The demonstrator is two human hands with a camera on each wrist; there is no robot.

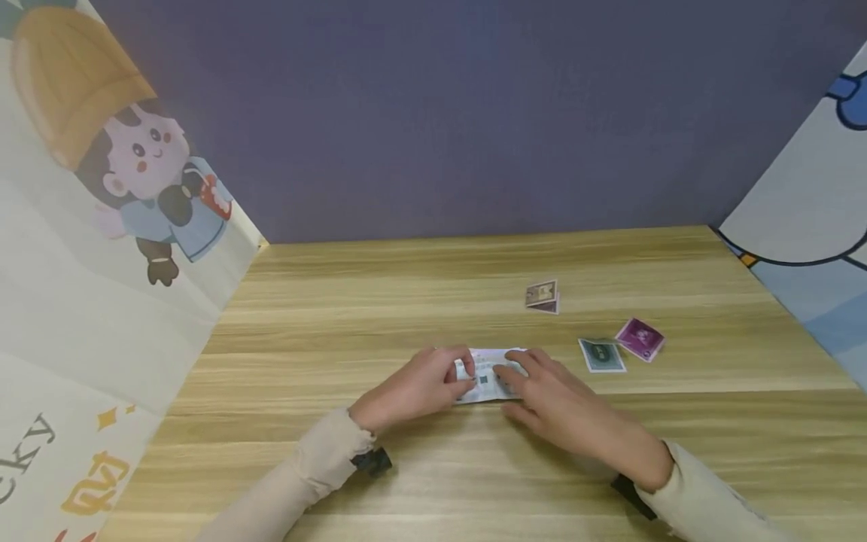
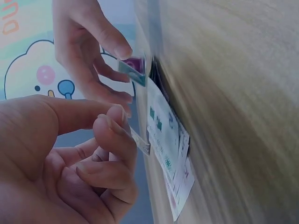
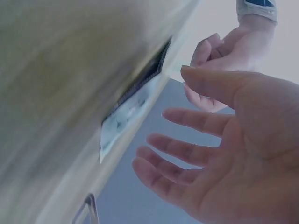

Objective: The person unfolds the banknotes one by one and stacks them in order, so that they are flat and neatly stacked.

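A stack of pale printed paper slips (image 1: 485,384) lies on the wooden table between both hands. My left hand (image 1: 423,382) is at its left end, fingers bent and thumb apart from the index finger in the head view. The left wrist view shows several layers of the slips (image 2: 163,135), with green print, beyond that hand (image 2: 88,154). Over the right end is my right hand (image 1: 565,410), fingers spread and slightly bent. In the right wrist view, this hand (image 3: 224,144) grips nothing, and the slips (image 3: 131,109) show a dark underside. Fingertip contact is hard to tell.
A teal card (image 1: 601,356) and a purple card (image 1: 640,339) lie to the right of the stack, close together. Farther back are brown cards (image 1: 542,294). A dark blue-grey panel (image 1: 474,120) rises behind the table, with printed walls at both sides.
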